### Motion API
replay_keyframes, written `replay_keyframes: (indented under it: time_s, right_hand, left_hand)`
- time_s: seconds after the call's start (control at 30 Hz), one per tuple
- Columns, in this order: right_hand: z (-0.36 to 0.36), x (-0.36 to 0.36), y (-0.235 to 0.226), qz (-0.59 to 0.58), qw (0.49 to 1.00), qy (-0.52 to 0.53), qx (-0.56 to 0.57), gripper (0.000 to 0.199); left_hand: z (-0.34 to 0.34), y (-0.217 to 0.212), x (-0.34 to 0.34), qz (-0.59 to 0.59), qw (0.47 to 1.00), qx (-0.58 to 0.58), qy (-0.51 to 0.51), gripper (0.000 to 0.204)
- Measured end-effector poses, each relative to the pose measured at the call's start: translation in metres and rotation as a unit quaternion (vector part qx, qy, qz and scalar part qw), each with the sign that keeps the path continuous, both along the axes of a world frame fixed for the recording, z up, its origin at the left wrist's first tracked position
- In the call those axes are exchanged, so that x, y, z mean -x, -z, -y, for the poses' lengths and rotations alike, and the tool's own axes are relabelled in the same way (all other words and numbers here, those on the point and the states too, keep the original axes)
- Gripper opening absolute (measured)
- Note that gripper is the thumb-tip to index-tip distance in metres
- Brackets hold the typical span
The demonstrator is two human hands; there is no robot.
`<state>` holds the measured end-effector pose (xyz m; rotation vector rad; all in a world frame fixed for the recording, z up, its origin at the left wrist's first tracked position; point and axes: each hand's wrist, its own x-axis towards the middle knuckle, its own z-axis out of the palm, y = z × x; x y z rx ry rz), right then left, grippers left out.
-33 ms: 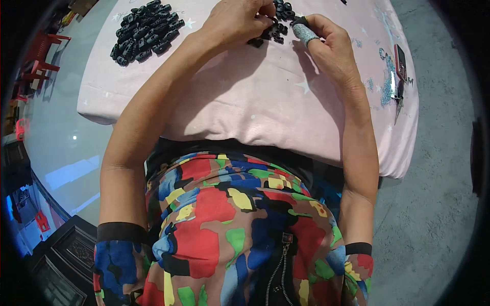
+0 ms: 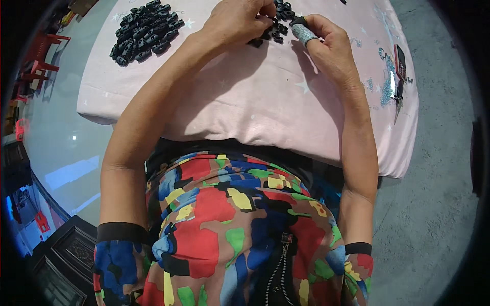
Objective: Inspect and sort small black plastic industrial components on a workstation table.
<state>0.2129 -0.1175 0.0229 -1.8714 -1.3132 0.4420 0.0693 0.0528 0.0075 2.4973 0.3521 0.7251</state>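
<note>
Nothing has moved since the earlier frame: our hands sit in the same spot at the far edge of the table [image 2: 245, 102], and the parts lie as they did. Our left hand [image 2: 240, 20] curls over a small heap of black plastic parts [image 2: 270, 34], fingertips pinched down on them; we cannot tell whether one piece is actually gripped or only pressed. Our right hand [image 2: 329, 46] is closed around something at its fingertips, where a dark piece [image 2: 298, 21] shows just above a grey textured finger cover [image 2: 306, 35]; the two hands nearly touch over the heap. A larger pile [image 2: 145, 30] of the same black parts lies well apart to the left, near the table's far left corner. A pink cloth with pale stars covers the table, and its near edge hangs just ahead of our lap, with the left corner rounding down beside our left forearm. Between the hands and that near edge the cloth is bare, a wide open stretch. At the right edge a phone [image 2: 400, 61] lies beside a small pair of pliers [image 2: 397, 97], both close to the drop. Grey floor [image 2: 434, 204] opens to the right; red stools [image 2: 38, 61] stand off to the left.
</note>
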Motion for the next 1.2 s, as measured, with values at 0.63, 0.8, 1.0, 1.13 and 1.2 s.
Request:
replay_keyframes:
  time_s: [0.63,0.8,1.0,1.13,1.2]
  right_hand:
    - [0.001,0.006,-0.002,-0.045,0.996,0.069,-0.045,0.018]
    - [-0.001,0.005,0.0,0.0,0.991,0.037,-0.126,0.02]
    - [-0.002,0.009,0.001,-0.028,0.986,-0.004,-0.163,0.019]
    - [-0.001,0.007,0.003,-0.03,0.986,-0.008,-0.165,0.02]
    - [-0.002,0.004,0.006,-0.086,0.972,-0.057,-0.209,0.021]
  left_hand:
    - [0.014,-0.001,0.005,0.075,0.987,0.141,0.026,0.024]
    - [0.01,-0.01,0.024,0.042,0.874,0.477,0.085,0.025]
    - [0.006,0.0,0.036,0.102,0.821,0.507,0.244,0.028]
    - [0.016,-0.007,0.042,0.057,0.759,0.632,0.148,0.032]
    - [0.017,-0.008,0.042,0.054,0.769,0.618,0.155,0.033]
